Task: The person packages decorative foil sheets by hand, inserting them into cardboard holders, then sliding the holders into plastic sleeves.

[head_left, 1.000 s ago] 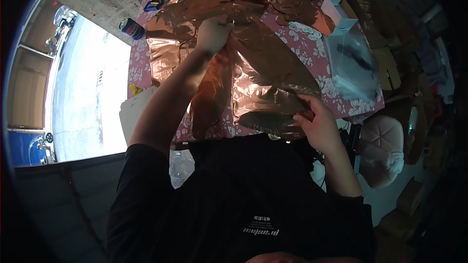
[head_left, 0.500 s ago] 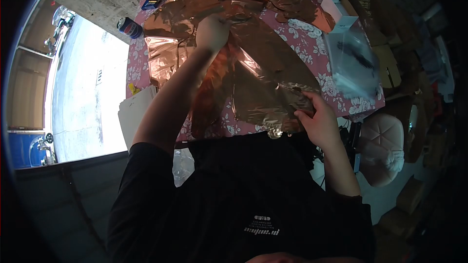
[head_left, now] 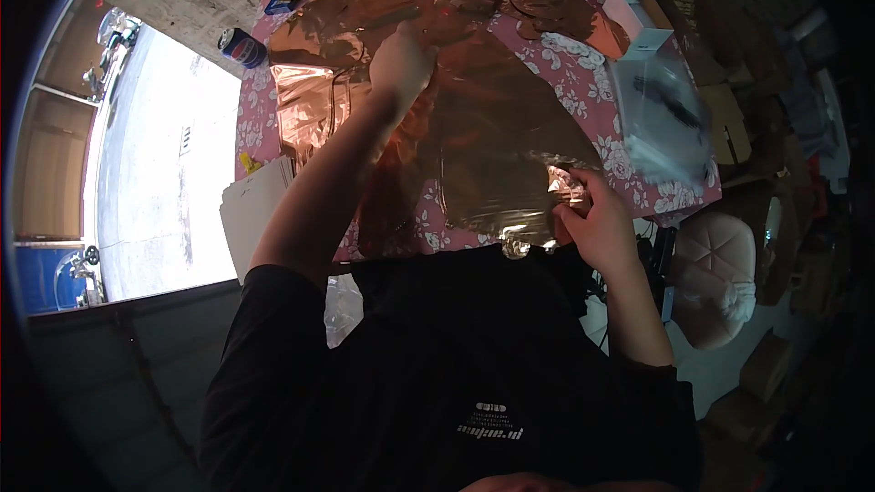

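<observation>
Shiny copper-coloured foil sheets (head_left: 510,118) lie over a table with a pink floral cloth (head_left: 583,109). My left hand (head_left: 401,62) is closed on the foil near its upper middle, with the fingertips partly hidden. At the right lower edge of the foil, my right hand (head_left: 594,219) pinches a crumpled corner between thumb and fingers. Between the two hands the sheet lies fairly smooth, and its lower edge reaches the table's front edge by my shirt.
A blue can (head_left: 241,48) and a small blue box (head_left: 283,2) stand at the left edge. White cards (head_left: 255,214) lie at lower left. An open white box (head_left: 636,22) and a clear plastic bag (head_left: 661,118) are at right, near a cushioned stool (head_left: 714,264).
The foil between my hands looks smoother, and its bright crease has faded. The corner at my right hand is more bunched. My left hand has shifted very slightly.
</observation>
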The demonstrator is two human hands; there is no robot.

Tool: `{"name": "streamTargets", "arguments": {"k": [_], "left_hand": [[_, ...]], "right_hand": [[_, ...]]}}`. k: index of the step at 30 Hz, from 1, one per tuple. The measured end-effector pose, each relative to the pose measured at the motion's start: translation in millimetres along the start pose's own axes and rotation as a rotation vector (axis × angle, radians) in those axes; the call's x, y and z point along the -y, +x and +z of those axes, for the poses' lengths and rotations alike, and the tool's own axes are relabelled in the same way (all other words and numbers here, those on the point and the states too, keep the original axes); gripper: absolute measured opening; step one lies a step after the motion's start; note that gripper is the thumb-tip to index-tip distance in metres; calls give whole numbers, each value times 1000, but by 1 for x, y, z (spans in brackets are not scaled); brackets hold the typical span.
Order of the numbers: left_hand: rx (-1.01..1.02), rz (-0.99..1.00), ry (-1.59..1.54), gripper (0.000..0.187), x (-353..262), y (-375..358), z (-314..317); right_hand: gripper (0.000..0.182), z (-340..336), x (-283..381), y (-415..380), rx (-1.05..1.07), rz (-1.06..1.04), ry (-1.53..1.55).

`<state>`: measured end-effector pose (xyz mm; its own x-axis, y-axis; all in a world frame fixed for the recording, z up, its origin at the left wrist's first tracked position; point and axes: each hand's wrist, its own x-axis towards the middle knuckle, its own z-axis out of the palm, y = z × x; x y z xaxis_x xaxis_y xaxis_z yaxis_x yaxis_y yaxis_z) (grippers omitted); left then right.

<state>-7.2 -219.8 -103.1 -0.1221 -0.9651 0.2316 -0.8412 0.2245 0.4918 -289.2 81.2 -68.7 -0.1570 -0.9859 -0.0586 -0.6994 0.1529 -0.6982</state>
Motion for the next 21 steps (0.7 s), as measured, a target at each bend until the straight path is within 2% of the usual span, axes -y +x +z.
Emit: {"name": "streamTargets", "arguments": {"k": [3,6,10,12,14,16,18,20,21], "left_hand": [[8,-53,42,40,-13,-6,-9],[-1,-29,43,41,-16,-8,-13],[-32,92,66,40,-15,-10,-17],[-48,121,75,40,-12,-12,-17],[-93,262,99,42,-12,-17,-19],[-72,322,119,47,-12,-23,-16],[-51,385,136,53,-12,-28,-10],[-70,634,285,68,-15,-32,-3],[-68,634,281,68,-16,-34,0]], "right_hand": [[55,2,-4,0,18,61,-6],[55,3,0,-2,-18,17,-74],[61,2,2,-4,1,33,-57],[63,1,9,-7,-127,-35,-173],[63,-3,17,-12,-154,-29,-216],[63,-6,19,-14,-178,-21,-260],[56,-9,17,-13,-211,-113,-241],[54,-10,13,-7,-223,-106,-222],[53,-11,10,-3,-237,-104,-200]]}}
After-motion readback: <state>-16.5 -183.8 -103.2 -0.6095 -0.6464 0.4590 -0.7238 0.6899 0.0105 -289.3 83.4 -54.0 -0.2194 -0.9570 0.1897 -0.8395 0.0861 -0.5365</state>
